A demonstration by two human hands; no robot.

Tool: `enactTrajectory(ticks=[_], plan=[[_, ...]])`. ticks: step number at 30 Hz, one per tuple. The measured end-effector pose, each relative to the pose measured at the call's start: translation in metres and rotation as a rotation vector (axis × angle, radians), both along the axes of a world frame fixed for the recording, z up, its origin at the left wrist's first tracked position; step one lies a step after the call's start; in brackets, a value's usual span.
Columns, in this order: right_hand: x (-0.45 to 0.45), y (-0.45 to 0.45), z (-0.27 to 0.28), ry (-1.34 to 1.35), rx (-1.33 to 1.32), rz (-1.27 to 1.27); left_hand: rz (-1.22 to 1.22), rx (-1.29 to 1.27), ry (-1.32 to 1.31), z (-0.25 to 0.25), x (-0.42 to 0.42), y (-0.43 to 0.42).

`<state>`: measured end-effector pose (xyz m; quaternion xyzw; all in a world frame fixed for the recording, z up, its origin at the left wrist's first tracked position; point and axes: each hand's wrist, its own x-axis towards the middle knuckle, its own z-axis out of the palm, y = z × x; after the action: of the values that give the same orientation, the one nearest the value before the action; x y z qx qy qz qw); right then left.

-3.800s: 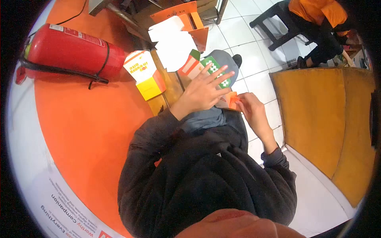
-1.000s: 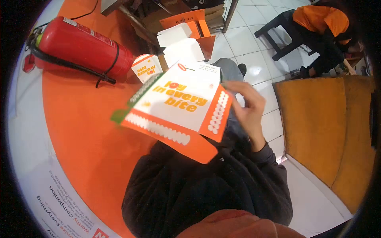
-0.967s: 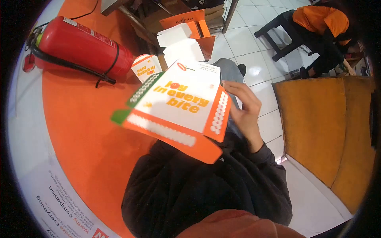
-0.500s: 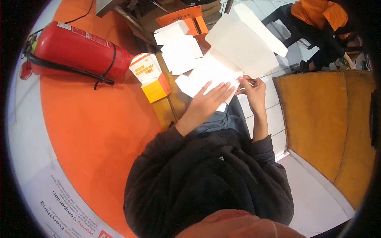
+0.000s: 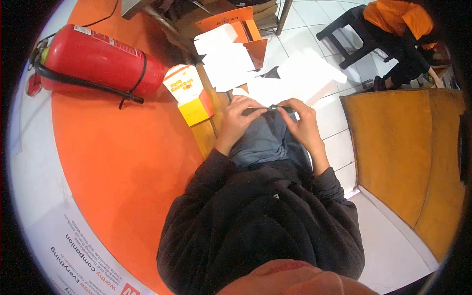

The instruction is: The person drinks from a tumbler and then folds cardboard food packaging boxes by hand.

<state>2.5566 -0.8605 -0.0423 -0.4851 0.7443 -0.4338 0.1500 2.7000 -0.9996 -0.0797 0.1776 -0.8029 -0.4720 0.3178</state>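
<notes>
A carton with its white inner face up point(image 5: 307, 78) lies over my lap, its near edge dark green. My left hand point(image 5: 240, 118) pinches that near edge from the left, thumb below and fingers above. On the other side my right hand point(image 5: 301, 123) pinches the same edge between thumb and fingers, close to the left one. Left of the carton lie unfolded white cartons point(image 5: 223, 61). Further left is a white and yellow box point(image 5: 194, 105) with "joy in every bite" printed on it.
A red fire extinguisher point(image 5: 98, 61) lies on the orange surface point(image 5: 123, 162) at the left. An open orange box point(image 5: 236, 27) is at the top. A person in orange point(image 5: 398, 19) sits at the upper right, by a dark stool point(image 5: 351, 37). A brown panel point(image 5: 393, 147) stands at the right.
The carton was turned from its printed side to its white side. My left hand has left its flat rest on the carton and now pinches the near edge beside my right hand.
</notes>
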Motion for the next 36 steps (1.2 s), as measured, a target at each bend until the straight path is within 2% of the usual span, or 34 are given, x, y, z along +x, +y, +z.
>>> enactTrajectory(ticks=[3, 5, 9, 12, 15, 18, 24, 27, 30, 33, 34, 36], plan=[[0.008, -0.003, 0.001, -0.033, -0.008, -0.107, 0.041, -0.22, 0.072, 0.011, -0.006, 0.012], [0.012, -0.004, 0.008, -0.023, -0.031, -0.209, 0.082, -0.226, 0.109, 0.021, -0.01, 0.015], [0.019, -0.005, -0.001, 0.142, -0.374, -0.185, 0.303, -0.069, 0.079, 0.023, -0.03, 0.022], [0.017, 0.0, -0.001, 0.225, -0.434, -0.049, 0.027, -0.122, -0.011, 0.036, -0.026, 0.011], [0.015, -0.003, 0.007, 0.149, -0.411, 0.05, -0.104, -0.025, 0.044, 0.045, -0.026, 0.013], [0.013, -0.003, 0.007, 0.16, -0.377, 0.104, -0.108, 0.047, 0.006, 0.041, -0.024, 0.013], [0.017, -0.002, 0.015, 0.21, -0.337, 0.091, -0.215, -0.043, 0.097, 0.031, -0.024, 0.008], [0.02, 0.002, 0.029, 0.025, -0.123, 0.083, -0.261, -0.24, 0.155, 0.03, -0.022, -0.001], [0.013, 0.004, 0.036, -0.494, 0.01, 0.09, -0.337, -0.323, 0.25, 0.037, -0.019, -0.001], [-0.013, 0.007, 0.058, -0.759, 0.244, 0.245, -0.363, -0.357, 0.202, 0.04, -0.018, 0.005], [-0.02, 0.009, 0.06, -0.842, 0.205, 0.319, -0.33, -0.323, 0.193, 0.042, -0.019, 0.006], [-0.02, 0.009, 0.061, -0.71, 0.041, 0.249, -0.265, -0.252, 0.177, 0.047, -0.021, 0.008]])
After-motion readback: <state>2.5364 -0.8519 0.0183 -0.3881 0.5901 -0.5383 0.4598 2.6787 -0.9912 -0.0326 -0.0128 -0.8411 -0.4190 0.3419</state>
